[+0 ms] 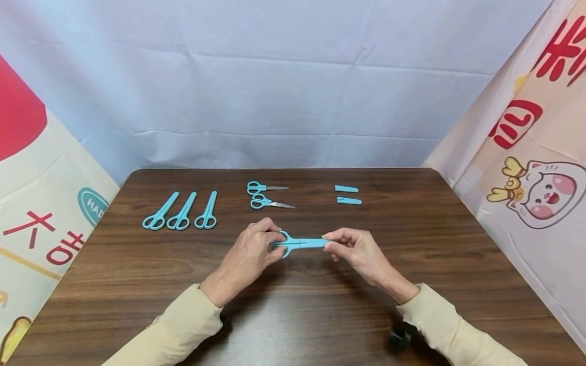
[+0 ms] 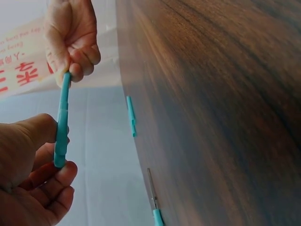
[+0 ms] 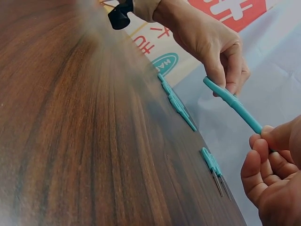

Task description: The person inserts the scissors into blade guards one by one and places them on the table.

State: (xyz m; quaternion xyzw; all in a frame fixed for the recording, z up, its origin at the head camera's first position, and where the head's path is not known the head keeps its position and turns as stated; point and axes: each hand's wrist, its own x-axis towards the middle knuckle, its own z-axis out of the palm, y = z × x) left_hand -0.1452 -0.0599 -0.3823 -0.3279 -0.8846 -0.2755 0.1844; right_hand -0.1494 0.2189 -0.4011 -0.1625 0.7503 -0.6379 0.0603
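Observation:
A pair of light-blue scissors (image 1: pixel 292 244) is held up over the table between both hands, its blades hidden inside a matching blue cover (image 1: pixel 313 243). The left hand (image 1: pixel 252 249) grips the handle loops between thumb and fingers. At the other end, the right hand (image 1: pixel 360 252) pinches the cover's tip with thumb and forefinger. In the left wrist view the scissors (image 2: pixel 62 117) appear edge-on, with the cover fitted against the handles. The right wrist view also has the covered scissors (image 3: pixel 235 104) raised off the tabletop, spanning the two hands.
On the brown wooden table (image 1: pixel 293 325), several covered scissors (image 1: pixel 181 213) lie in a row at the left. Two bare-bladed scissors (image 1: pixel 273 204) rest behind the hands, handles leftward. Two loose blue covers (image 1: pixel 349 201) lie farther right. A pale curtain (image 1: pixel 284 101) hangs behind the table.

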